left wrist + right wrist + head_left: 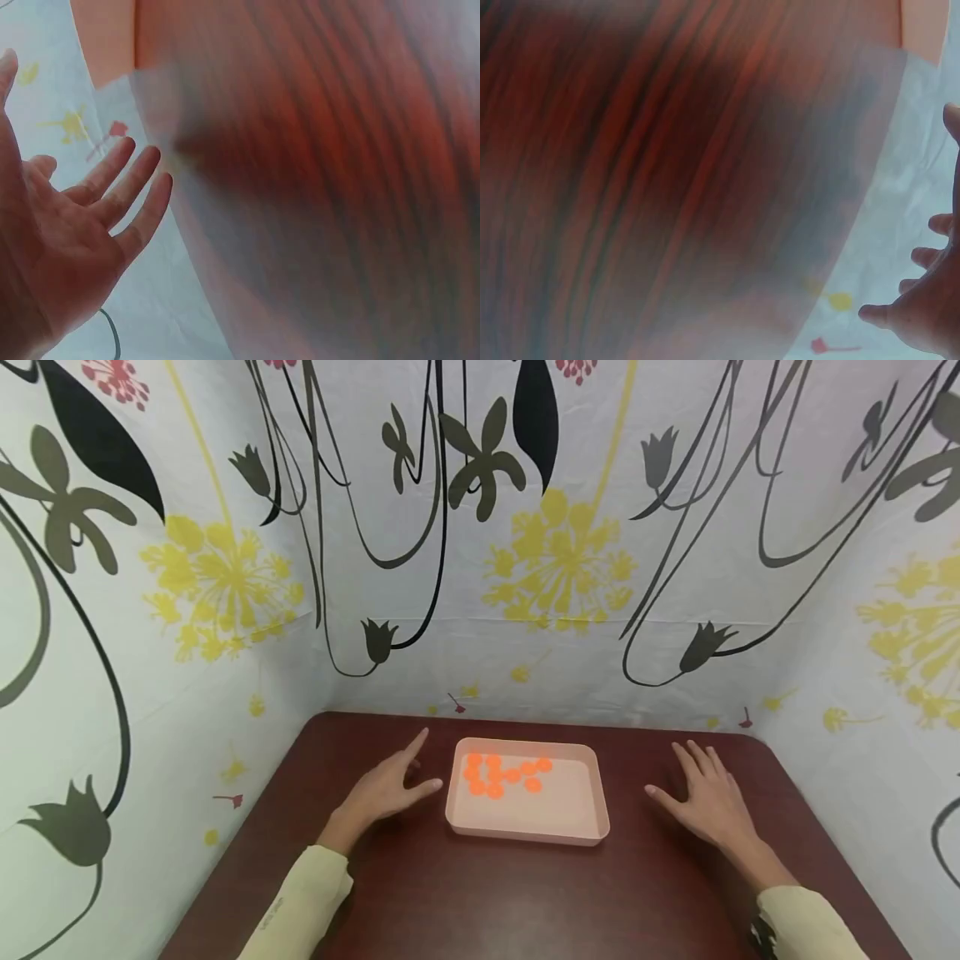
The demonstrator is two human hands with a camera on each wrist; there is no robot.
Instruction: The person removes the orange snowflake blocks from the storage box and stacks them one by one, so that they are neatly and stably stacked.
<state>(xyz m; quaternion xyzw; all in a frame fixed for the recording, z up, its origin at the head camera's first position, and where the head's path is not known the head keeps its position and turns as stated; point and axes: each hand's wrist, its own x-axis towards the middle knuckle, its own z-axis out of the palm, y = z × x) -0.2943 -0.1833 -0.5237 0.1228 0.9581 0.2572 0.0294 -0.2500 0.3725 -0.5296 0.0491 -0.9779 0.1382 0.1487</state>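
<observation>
A shallow pale pink tray (547, 822) lies on the dark red-brown table in the head view. Several small flat orange discs (512, 775) are grouped in its upper left part. My left hand (382, 789) is just left of the tray, index finger and thumb stretched out, holding nothing. To the right of the tray, farther off, my right hand (705, 802) has its fingers spread and also holds nothing. Both wrist views show the same: the left hand (82, 225) and the right hand (930, 285) with loose fingers, a corner of the tray (109, 41) at the top.
The table (525, 902) has a wood grain and rounded far corners. White cloth walls (465, 585) printed with flowers and stems stand close behind it and along both sides. Pale yellow sleeves (307, 893) cover both forearms.
</observation>
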